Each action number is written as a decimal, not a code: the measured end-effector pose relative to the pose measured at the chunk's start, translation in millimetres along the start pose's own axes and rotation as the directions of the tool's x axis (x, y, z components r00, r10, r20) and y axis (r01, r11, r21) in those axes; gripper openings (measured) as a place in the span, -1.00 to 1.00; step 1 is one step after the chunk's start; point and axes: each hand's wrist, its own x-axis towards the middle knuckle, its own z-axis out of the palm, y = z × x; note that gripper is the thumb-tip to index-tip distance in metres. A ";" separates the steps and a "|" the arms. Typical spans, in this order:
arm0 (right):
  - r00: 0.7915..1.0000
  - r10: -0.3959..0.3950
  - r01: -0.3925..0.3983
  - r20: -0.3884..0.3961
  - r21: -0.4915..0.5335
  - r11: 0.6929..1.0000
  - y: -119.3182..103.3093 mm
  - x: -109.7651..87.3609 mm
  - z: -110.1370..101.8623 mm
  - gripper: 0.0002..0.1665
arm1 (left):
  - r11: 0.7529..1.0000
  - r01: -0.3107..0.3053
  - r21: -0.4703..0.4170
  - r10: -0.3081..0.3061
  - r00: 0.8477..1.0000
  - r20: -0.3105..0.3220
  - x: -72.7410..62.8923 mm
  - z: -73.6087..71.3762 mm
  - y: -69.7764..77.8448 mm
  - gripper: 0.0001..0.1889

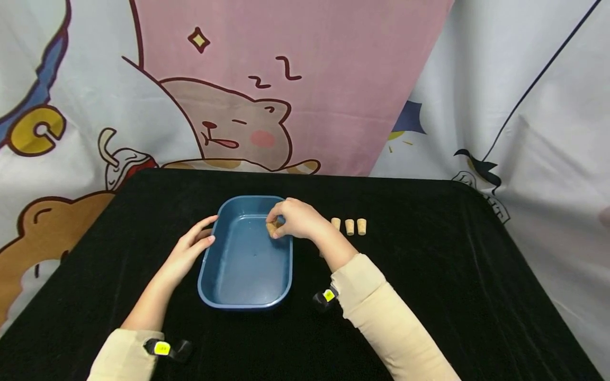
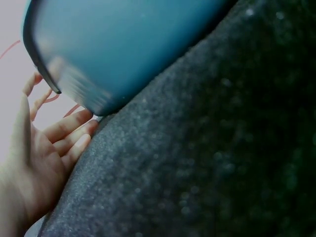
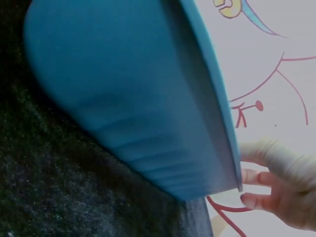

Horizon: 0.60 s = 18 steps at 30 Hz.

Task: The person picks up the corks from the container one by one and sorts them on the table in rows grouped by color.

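Observation:
A blue rectangular plastic tub (image 1: 245, 264) stands on the black cloth, its inner floor bare where it shows. At the tub's right side, my right hand (image 1: 297, 219) pinches a cork stopper (image 1: 272, 228) between thumb and fingers, just inside the rim. My left hand (image 1: 186, 254) has its fingertips and thumb right at the left rim, fingers loosely extended. In the left wrist view, the left hand (image 2: 44, 158) lies beside the tub's outer wall (image 2: 123, 49). The right wrist view shows the right hand's fingers (image 3: 256, 201) at the rim, with the cork hidden behind the wall.
Three tapered cork stoppers, the middle one (image 1: 350, 227) among them, stand in a row right of the tub, beyond the right forearm. A black cloth (image 1: 429, 275) covers the table. Behind it hangs a printed curtain (image 1: 333, 106) with cartoon animals.

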 end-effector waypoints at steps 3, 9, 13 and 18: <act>0.998 -0.022 0.023 -0.052 0.028 0.999 0.4 -4.5 -2.5 -0.62 | 1.000 0.002 0.006 -0.002 1.000 0.000 0.0 -0.2 -1.0 -0.42; 0.984 -0.057 0.082 -0.168 0.146 0.986 5.1 -12.4 -0.5 -0.65 | 1.000 0.008 0.010 -0.008 1.000 -0.002 0.1 0.7 -1.0 -0.42; 0.971 -0.037 0.089 -0.234 0.217 0.972 7.3 -20.0 2.2 -0.65 | 1.000 0.009 0.012 -0.009 1.000 -0.004 -0.3 1.1 -0.8 -0.42; 0.951 -0.039 0.135 -0.305 0.301 0.944 6.0 -31.9 4.1 -0.66 | 1.000 0.006 0.006 -0.006 1.000 -0.004 -0.2 0.4 -1.4 -0.42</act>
